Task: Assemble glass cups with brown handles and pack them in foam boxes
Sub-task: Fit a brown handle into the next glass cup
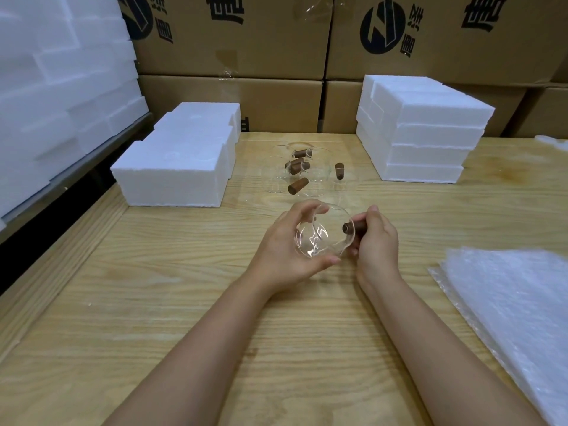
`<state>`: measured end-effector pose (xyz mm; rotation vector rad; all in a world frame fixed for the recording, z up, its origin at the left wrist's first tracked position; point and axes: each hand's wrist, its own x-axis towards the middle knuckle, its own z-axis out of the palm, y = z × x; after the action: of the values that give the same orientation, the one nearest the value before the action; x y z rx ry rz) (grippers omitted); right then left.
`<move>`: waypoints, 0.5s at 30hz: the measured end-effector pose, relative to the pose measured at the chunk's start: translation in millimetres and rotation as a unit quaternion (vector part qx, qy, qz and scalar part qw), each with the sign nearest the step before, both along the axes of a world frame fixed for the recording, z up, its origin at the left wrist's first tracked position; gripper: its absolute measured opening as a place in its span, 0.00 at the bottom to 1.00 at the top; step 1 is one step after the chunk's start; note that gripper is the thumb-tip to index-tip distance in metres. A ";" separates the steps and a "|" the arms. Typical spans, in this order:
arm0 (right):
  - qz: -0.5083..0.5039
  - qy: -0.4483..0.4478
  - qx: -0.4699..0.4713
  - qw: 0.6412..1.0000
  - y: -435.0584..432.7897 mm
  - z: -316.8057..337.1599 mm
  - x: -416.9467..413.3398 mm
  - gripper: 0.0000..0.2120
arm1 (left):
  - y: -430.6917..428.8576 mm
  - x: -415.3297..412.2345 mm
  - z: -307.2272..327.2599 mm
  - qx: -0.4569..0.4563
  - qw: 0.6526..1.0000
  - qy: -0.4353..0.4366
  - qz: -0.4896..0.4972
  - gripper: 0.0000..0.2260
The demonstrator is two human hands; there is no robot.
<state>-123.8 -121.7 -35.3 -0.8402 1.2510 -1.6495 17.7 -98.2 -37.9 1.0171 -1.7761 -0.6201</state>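
— Head view, left to right: what is on the bench?
— At nine o'clock in the frame stands a wall of white foam slabs [46, 87]. Beside it, at ten o'clock, closed foam boxes [172, 176] sit on the wooden table [184, 318]. At twelve o'clock from the hands is a cluster of glass cups [302, 172] with brown handles among them, well apart from the hands.
— And the hands?
— The left hand [276, 250] grips a glass cup [319, 235] near the frame's centre, fingers curled over the rim and thumb beneath. At three o'clock from that cup, the right hand [378, 241] pinches a brown handle [353, 229], with its dark end against the cup's side. I cannot tell whether the handle is seated.
— Further right?
— A stack of foam boxes [430, 142] is at one o'clock and bubble-wrap sheets [507, 302] lie at four o'clock. Cardboard cartons [246, 41] line the back.
— Which step is this?
— I judge it to be fitting the handle, with packing of this cup not yet begun. The next move calls for the left hand to hold the glass steady. The right hand should drive the handle straight along its mount, gently, because thin glass likely cracks under sideways force. After that a foam box has to be brought near and opened.
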 end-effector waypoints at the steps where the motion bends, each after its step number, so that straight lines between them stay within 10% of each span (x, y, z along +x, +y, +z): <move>1: 0.003 -0.004 -0.005 1.000 0.0 0.2 0.2 0.20 | -0.4 0.1 -0.4 -0.004 1.000 -0.002 0.002 0.34; 15: -0.020 0.110 -0.098 0.989 5.3 -0.5 2.8 0.20 | -6.6 2.6 -6.6 -0.034 0.999 0.018 0.012 0.34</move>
<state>-120.9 -116.4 -35.7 -1.1514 1.2735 -1.7695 20.4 -104.8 -44.5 0.9744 -1.7396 -0.5546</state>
